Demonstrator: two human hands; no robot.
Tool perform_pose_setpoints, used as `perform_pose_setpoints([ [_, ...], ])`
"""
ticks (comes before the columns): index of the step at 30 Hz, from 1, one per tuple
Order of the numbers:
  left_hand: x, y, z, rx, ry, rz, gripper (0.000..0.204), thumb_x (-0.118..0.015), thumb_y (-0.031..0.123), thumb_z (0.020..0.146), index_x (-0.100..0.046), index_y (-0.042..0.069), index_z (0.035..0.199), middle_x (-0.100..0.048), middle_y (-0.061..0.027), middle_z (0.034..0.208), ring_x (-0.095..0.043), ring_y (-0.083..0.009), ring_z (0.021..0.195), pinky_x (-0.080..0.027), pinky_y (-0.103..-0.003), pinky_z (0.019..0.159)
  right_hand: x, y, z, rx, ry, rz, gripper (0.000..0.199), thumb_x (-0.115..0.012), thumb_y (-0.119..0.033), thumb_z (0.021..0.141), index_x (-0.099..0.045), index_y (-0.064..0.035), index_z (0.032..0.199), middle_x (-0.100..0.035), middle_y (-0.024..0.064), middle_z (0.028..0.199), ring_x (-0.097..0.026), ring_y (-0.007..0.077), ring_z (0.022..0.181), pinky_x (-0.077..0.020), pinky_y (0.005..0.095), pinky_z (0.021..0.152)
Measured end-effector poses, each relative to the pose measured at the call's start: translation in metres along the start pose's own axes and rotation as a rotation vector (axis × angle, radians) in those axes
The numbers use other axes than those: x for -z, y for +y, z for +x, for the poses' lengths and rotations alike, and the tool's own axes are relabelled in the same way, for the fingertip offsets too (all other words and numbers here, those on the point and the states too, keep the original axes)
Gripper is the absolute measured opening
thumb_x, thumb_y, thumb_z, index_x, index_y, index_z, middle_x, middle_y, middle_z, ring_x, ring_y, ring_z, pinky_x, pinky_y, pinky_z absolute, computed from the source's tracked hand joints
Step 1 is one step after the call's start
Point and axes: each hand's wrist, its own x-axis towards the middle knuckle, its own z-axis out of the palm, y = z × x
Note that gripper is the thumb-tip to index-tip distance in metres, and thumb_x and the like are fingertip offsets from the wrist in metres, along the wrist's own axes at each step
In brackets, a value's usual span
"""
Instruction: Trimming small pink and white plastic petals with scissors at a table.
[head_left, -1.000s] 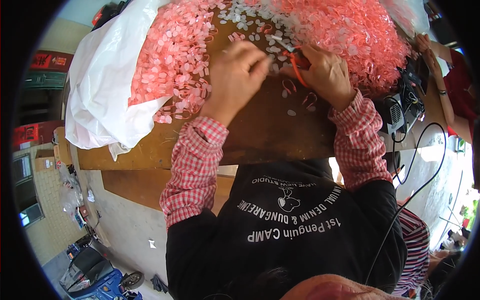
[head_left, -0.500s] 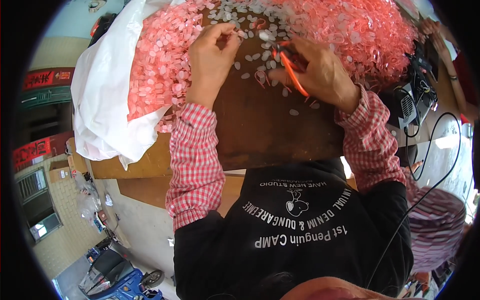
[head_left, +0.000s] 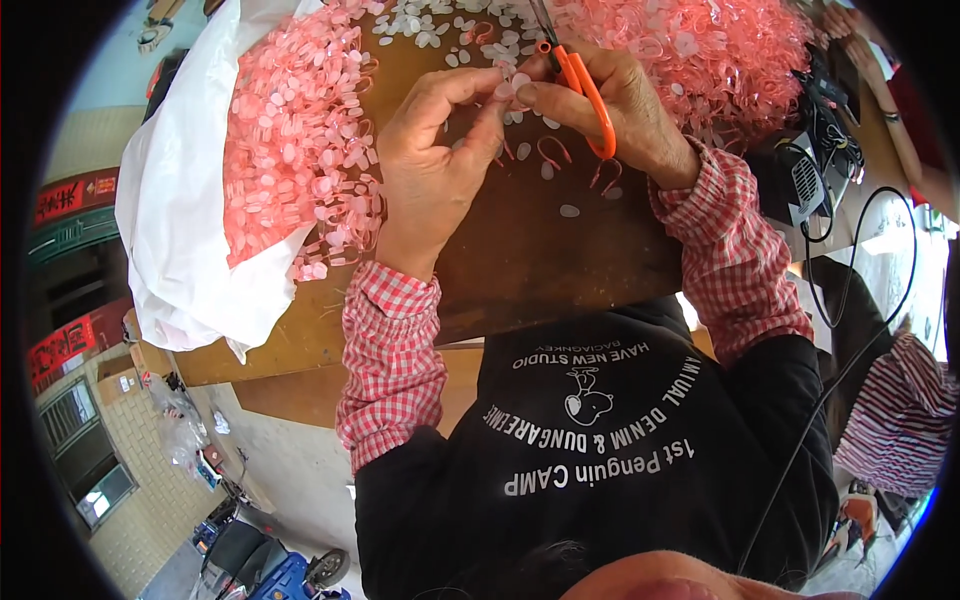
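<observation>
Pinching 1 small pale-pink plastic piece (head_left: 519,84) above the brown wooden table (head_left: 560,255), the left hand (head_left: 437,140) nearly closes; the right hand (head_left: 640,110) curls round orange-handled metal scissors (head_left: 588,92). Work looks partway: disc-tipped pink pieces (head_left: 285,150) heap left, glossy pink plastic loops (head_left: 700,60) seemingly remain right.

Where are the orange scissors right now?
In the head view, the scissors are up near the top, just right of the middle. The right hand holds them, beside the big pink heap.
</observation>
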Motion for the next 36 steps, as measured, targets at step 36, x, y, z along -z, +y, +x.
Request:
perform_pose_setpoints([
  [36, 0.013, -0.004, -0.002, 0.183, -0.166, -0.120, 0.017, -0.062, 0.002, 0.090, -0.065, -0.002, 0.106, -0.063, -0.0075, 0.101, -0.064, -0.0117, 0.082, -0.053, -0.022, 0.069, 0.005, -0.001, 0.000, -0.054, -0.183, 0.062, 0.017, -0.067, -0.014, 0.087, -0.064, -0.0003, 0.097, -0.062, -0.0009, 0.079, -0.055, 0.0045, 0.068, -0.0421, 0.0205, 0.059],
])
